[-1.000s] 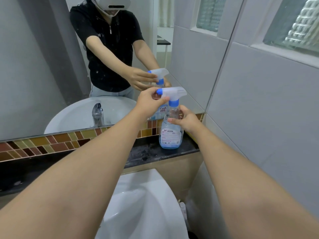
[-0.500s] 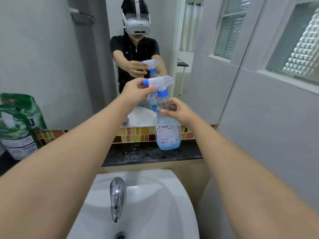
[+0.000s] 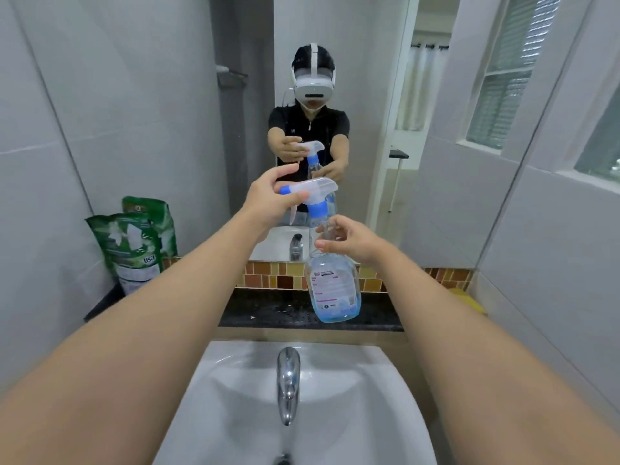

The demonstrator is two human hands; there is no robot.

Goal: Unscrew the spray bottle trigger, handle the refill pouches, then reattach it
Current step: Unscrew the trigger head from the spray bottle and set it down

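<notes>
A clear spray bottle point(image 3: 333, 290) with blue liquid low inside stands upright on the black ledge point(image 3: 268, 313) behind the sink. Its white trigger head point(image 3: 315, 188) with a blue collar sits on the neck. My left hand point(image 3: 268, 199) grips the trigger head from the left, thumb under the blue nozzle. My right hand point(image 3: 352, 238) holds the bottle's neck just below the collar, fingers loosely curled. A green refill pouch point(image 3: 129, 250) leans against the left wall on the ledge, with its mirror image behind it.
A white sink point(image 3: 235, 414) with a chrome tap point(image 3: 287, 380) lies below my arms. A mirror above the tiled strip point(image 3: 268, 280) reflects the person and the bottle. A yellow item point(image 3: 466, 297) sits at the ledge's right end by the tiled wall.
The view has tilted up and back, showing the pouches and more of the sink. My left hand's fingers have loosened around the trigger head. The bottle stays on the ledge.
</notes>
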